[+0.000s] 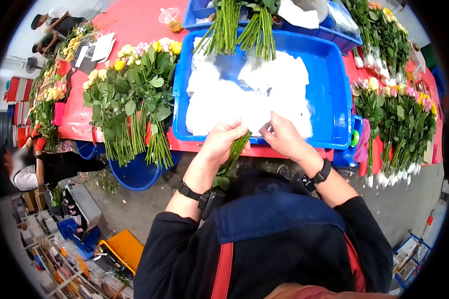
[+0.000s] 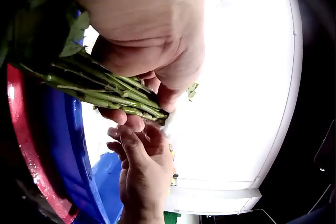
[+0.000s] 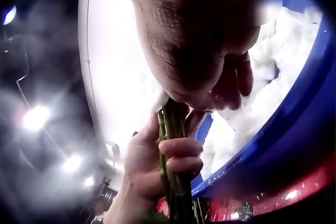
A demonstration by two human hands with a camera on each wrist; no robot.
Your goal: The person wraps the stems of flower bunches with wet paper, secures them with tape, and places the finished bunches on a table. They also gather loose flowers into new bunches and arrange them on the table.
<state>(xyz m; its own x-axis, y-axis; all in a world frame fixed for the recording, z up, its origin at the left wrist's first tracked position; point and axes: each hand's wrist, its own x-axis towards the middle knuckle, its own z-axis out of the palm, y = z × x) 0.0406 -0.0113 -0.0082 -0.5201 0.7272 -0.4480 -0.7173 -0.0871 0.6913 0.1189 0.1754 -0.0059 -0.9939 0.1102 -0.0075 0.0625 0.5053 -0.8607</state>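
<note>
My left hand (image 1: 223, 143) grips a bunch of green flower stems (image 2: 115, 90), its leaves hanging back toward my body. The cut ends point up over the front of a blue tub (image 1: 329, 94). My right hand (image 1: 289, 139) is right at those ends, with curled fingers (image 2: 137, 145) beside the left fingertips. Between the hands a thin white piece of cotton (image 1: 257, 118) lies against the stem tips, and the right thumb and fingers pinch it. Wet-looking white cotton (image 1: 214, 107) fills much of the tub. The blooms are hidden below.
Rose bunches (image 1: 144, 94) lie on the red table (image 1: 129, 22) at left. Bunches with white-wrapped ends (image 1: 394, 124) lie at right. Two stem bunches (image 1: 227, 30) overhang the tub's back edge. A blue basin (image 1: 134, 174) stands below; another person (image 1: 30, 169) works at far left.
</note>
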